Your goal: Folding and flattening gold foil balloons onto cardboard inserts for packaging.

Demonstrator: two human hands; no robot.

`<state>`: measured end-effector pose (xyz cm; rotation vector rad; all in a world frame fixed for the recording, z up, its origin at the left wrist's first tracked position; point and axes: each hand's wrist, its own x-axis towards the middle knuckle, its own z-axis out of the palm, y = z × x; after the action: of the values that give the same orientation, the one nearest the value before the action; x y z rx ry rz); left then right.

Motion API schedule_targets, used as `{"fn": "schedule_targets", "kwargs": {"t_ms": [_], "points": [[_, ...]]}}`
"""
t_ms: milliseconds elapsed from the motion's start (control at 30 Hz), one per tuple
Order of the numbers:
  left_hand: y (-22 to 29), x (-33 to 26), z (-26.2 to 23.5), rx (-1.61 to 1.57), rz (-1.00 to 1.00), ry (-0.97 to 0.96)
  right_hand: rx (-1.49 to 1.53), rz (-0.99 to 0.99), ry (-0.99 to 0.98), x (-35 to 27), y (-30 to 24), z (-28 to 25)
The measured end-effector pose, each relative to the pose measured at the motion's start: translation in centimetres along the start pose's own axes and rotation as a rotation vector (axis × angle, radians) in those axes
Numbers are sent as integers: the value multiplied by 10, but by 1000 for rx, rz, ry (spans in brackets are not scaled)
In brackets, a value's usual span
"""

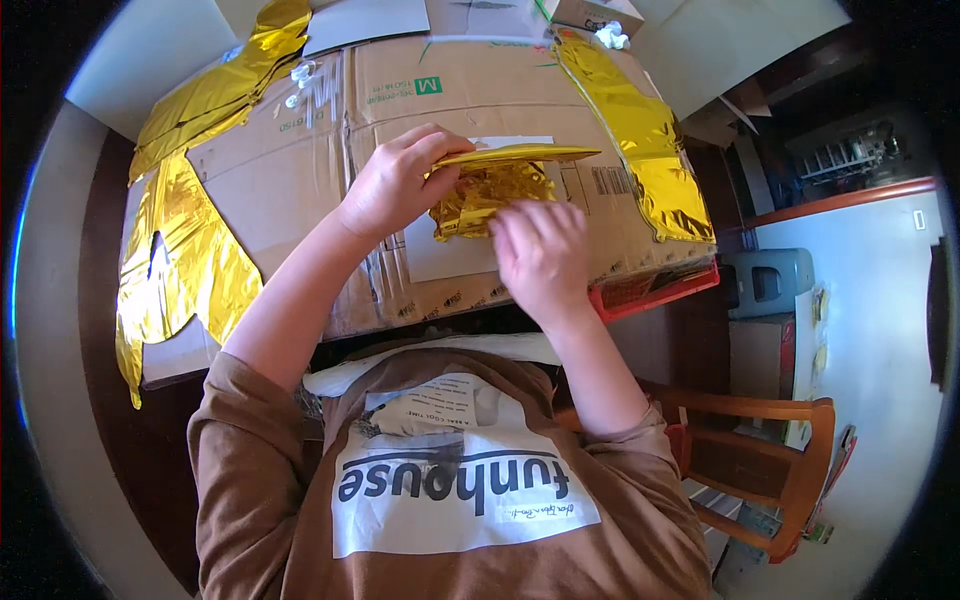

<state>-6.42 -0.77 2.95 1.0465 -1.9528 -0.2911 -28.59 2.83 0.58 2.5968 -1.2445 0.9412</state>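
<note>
Over the table, my left hand is closed on the near-left edge of a thin, flat panel covered in gold foil, held tilted up so its far edge shows as a narrow strip. Crumpled gold foil hangs below the panel, its surface wrinkled and shiny. At the lower right of this foil is my right hand, slightly blurred, with its fingers curled together; whatever they pinch is hidden. A white sheet lies flat on the cardboard under both hands.
Brown cardboard covers the tabletop. Gold foil pieces lie at the left and right. White crumpled bits sit near the back, beside a box. A red tray juts from under the right edge; a wooden chair stands nearby.
</note>
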Motion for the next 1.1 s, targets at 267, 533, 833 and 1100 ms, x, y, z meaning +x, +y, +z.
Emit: {"fn": "schedule_targets", "kwargs": {"t_ms": [267, 533, 833, 1100], "points": [[-3, -11, 5, 11, 47, -41, -27, -7, -40, -4, 0, 8], [-11, -42, 14, 135, 204, -200, 186, -117, 142, -19, -5, -52], [-9, -44, 19, 192, 320, -213, -65, -354, -120, -12, 59, -13], [-7, -43, 2, 75, 237, -292, 15, -317, -238, -5, 50, -24]]}}
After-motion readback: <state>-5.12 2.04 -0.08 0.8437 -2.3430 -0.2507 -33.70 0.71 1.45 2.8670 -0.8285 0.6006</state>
